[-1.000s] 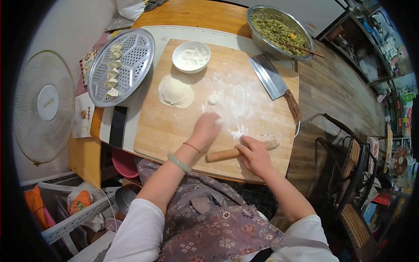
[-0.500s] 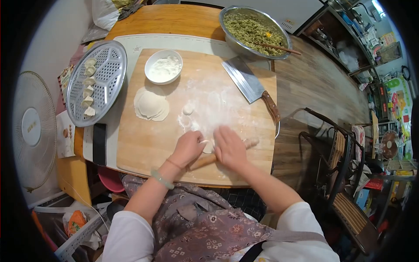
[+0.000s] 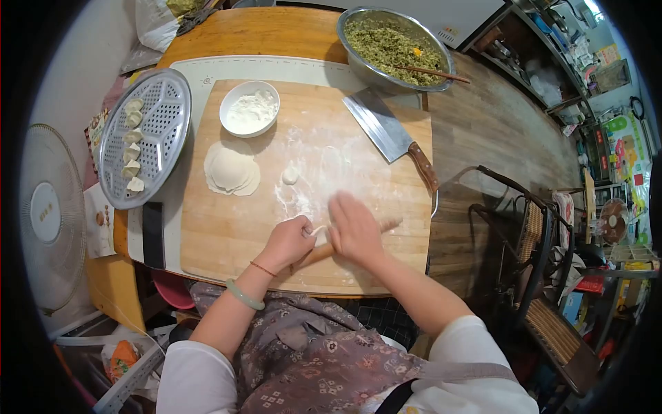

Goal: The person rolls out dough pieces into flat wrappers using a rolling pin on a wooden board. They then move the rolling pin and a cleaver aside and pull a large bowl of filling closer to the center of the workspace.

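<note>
My left hand pinches the edge of a small dough wrapper, which is partly hidden between my hands. My right hand lies flat with fingers stretched, its palm on a wooden rolling pin. The pin rests aslant on the floured wooden board, touching or very near the wrapper. A small lump of dough sits just beyond my hands. To the left of it lies a stack of round dough wrappers. Behind the stack stands a white bowl of flour.
A cleaver lies at the board's right side. Behind it stands a metal bowl of green filling with chopsticks. On the left are a perforated steel tray with several dumplings, a phone and a fan.
My right hand has shifted slightly on the rolling pin, and the pin has rolled a little away from me. My left hand still pinches the wrapper. The whole view has moved slightly.
</note>
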`<state>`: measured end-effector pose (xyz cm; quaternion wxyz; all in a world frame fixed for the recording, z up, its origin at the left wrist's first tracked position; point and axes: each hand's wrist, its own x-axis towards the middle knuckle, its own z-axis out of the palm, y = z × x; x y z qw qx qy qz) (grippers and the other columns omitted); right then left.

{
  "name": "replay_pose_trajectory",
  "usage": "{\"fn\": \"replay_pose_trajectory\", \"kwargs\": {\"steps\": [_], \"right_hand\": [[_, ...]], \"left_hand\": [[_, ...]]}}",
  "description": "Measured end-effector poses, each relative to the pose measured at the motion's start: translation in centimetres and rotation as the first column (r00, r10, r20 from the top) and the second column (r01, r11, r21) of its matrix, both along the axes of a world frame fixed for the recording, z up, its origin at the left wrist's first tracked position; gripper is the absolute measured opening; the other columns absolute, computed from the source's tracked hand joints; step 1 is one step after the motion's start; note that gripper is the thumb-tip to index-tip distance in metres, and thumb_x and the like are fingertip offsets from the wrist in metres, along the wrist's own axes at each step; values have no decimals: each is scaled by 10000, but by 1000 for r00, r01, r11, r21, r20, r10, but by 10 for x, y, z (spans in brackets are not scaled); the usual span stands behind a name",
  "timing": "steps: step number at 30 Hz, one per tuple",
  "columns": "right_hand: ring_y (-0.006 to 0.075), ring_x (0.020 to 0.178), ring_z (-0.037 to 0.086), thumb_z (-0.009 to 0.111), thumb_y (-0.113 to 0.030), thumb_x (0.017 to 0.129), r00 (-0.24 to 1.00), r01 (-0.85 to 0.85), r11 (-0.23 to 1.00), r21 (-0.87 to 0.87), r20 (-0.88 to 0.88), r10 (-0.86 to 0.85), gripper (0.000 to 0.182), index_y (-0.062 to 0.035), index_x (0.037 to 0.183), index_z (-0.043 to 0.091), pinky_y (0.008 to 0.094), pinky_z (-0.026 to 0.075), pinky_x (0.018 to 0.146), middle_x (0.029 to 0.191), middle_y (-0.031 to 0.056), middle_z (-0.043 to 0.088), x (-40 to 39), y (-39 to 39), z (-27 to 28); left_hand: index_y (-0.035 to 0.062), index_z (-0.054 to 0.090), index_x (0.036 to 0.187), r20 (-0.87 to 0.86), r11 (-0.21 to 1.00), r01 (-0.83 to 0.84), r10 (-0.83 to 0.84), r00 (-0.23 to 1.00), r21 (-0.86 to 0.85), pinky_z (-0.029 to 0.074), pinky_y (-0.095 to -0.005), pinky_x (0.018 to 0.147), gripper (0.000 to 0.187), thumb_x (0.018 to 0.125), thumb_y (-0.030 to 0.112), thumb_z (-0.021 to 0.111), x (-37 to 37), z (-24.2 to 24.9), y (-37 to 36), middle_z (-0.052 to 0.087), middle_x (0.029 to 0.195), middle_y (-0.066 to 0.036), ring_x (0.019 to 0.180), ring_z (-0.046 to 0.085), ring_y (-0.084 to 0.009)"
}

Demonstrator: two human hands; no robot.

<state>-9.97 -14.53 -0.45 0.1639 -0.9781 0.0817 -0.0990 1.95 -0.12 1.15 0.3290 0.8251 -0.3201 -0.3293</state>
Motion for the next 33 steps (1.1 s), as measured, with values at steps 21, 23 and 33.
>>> {"fn": "replay_pose_trajectory", "kwargs": {"steps": [21,23,33], "right_hand": [[360,1269,367,576,-294,841,994,-37,999,22,-101,39,665,51,1350,321,421,316,1041,1395,248,341,-3,6,0],[366,1266,367,579,-295,840,995,-66,998,9,-78,67,671,52,1351,317,422,317,1039,1393,253,340,0,5,3],[359,1265,374,589,-293,831,994,-68,997,-32,-89,65,685,57,1352,313,416,330,1030,1402,260,322,-11,10,-6]], "left_hand": [[25,606,829,57,998,20,-17,998,-58,486,-351,626,150,787,167,626,15,-12,-2,620,707,-154,658,615,-288],[24,605,828,36,994,-30,34,999,-101,487,-360,628,158,791,177,625,12,-16,4,622,715,-165,669,618,-301],[27,601,794,45,995,37,-33,998,-90,481,-406,646,157,797,184,590,20,-7,1,619,731,-184,702,606,-353]]}}
